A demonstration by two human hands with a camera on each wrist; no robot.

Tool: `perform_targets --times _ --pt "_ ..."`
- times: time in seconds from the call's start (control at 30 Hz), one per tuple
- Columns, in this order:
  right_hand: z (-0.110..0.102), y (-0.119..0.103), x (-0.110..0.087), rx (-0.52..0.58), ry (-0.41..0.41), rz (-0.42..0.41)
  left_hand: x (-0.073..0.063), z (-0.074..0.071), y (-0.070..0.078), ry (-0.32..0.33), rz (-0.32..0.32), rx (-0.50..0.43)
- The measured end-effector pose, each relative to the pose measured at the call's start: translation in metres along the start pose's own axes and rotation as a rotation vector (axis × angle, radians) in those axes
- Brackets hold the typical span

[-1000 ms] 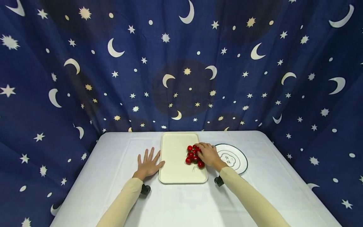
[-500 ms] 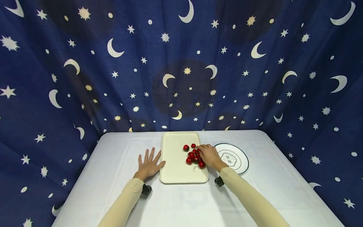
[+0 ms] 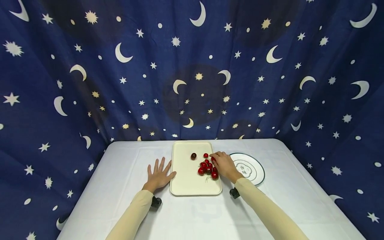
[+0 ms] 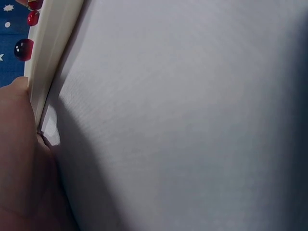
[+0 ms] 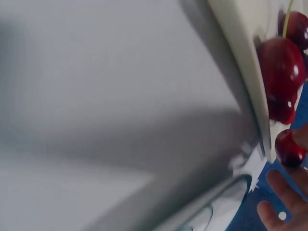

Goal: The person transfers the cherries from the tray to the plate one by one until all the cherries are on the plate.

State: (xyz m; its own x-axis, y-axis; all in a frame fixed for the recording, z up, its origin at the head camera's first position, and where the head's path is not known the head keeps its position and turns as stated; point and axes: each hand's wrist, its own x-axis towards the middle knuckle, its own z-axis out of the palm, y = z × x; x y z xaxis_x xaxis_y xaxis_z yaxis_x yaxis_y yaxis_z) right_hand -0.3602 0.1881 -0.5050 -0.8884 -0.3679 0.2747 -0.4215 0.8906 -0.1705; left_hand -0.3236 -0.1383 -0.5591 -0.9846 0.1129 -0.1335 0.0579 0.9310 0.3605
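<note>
In the head view, a cream tray (image 3: 186, 181) holds a bunch of red cherries (image 3: 208, 170) near its right side. A dark cherry (image 3: 193, 156) and a smaller red cherry (image 3: 205, 155) lie apart from the bunch. My right hand (image 3: 225, 165) is at the tray's right edge. Seen from the right wrist, the thumb and fingers pinch a single cherry (image 5: 288, 149) just past the tray rim. My left hand (image 3: 158, 176) lies with fingers spread on the table, its thumb against the tray's left edge.
A white plate (image 3: 260, 178) with a dark rim and printed characters lies right of the tray, partly behind my right hand. White cloth (image 3: 192, 216) covers the table. A blue curtain (image 3: 138, 86) with moons and stars hangs behind and at both sides.
The dark cherry has rolled left, away from the bunch, and the small one now lies apart too. My right fingers have taken a cherry. The left hand stays in place.
</note>
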Motion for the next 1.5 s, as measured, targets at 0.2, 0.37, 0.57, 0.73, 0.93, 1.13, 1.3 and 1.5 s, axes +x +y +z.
perform_targets --times 0.2,0.37,0.57,0.73,0.93,1.13,1.3,1.5 --pt "-0.014 0.009 -0.008 -0.008 0.023 0.015 -0.001 0.000 0.000 -0.011 -0.005 0.003" --pt "-0.026 0.021 -0.012 -0.019 0.049 0.048 0.000 -0.001 0.000 -0.021 -0.006 0.004" --pt "-0.032 0.040 -0.020 -0.053 0.072 0.091 0.002 0.001 -0.001 -0.022 -0.003 0.010" --pt "-0.034 0.050 -0.029 -0.013 0.066 0.150 0.002 0.003 -0.002 -0.017 -0.002 0.009" --pt "-0.031 0.059 -0.038 0.029 0.045 0.192 0.005 0.003 -0.004 -0.025 -0.005 0.029" --pt "-0.025 0.064 -0.041 -0.006 0.030 0.177 0.005 0.002 -0.003 -0.034 -0.007 0.025" --pt "-0.022 0.062 -0.041 -0.018 0.015 0.186 0.004 0.001 -0.002 -0.029 0.004 0.021" --pt "-0.022 0.061 -0.040 -0.025 0.028 0.184 0.002 0.002 -0.001 -0.009 0.004 0.024"
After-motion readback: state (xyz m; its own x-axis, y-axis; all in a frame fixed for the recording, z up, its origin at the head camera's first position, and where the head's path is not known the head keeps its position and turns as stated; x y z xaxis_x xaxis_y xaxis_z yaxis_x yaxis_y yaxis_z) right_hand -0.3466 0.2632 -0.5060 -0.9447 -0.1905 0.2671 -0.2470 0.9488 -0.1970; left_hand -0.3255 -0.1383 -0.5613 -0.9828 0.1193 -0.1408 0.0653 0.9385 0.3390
